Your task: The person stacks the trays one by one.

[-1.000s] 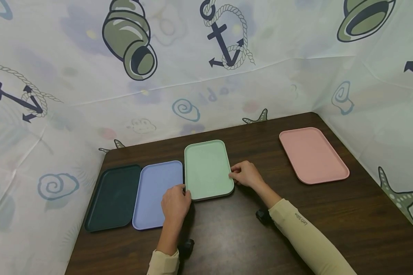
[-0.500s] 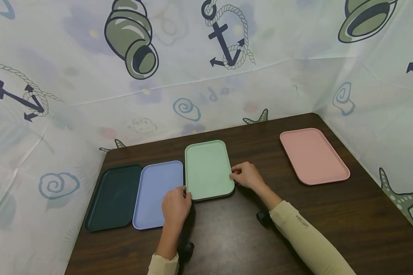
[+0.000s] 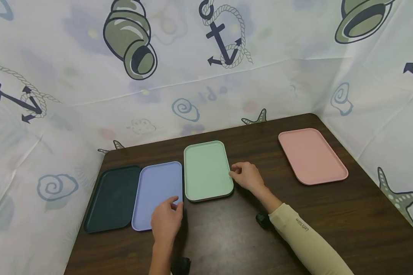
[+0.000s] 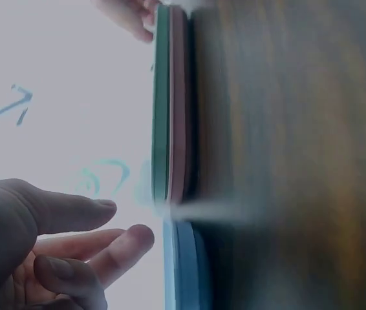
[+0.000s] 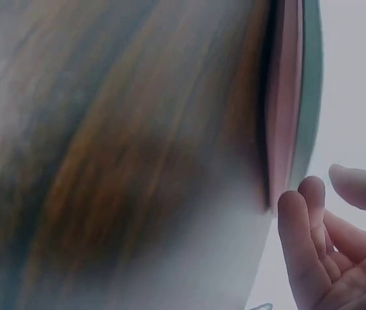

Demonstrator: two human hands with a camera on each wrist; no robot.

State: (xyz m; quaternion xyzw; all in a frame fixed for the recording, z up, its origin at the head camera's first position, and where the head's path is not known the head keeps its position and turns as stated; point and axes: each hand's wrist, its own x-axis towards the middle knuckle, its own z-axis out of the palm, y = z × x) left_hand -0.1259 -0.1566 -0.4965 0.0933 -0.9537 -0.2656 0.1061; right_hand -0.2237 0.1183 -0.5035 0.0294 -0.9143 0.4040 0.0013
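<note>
Left hand [image 3: 166,221] hovered loose by the blue tray [image 3: 158,187]; green tray [image 3: 208,170] sat stacked on a pink tray [image 4: 178,103]; right hand [image 3: 248,177], fingers parted, stood at the green tray's edge, touch unclear. Likely a letting-go step, calling for drawing clear!

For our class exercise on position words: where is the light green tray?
In the head view, the light green tray lies centrally, right of the blue tray and left of the right hand.
</note>
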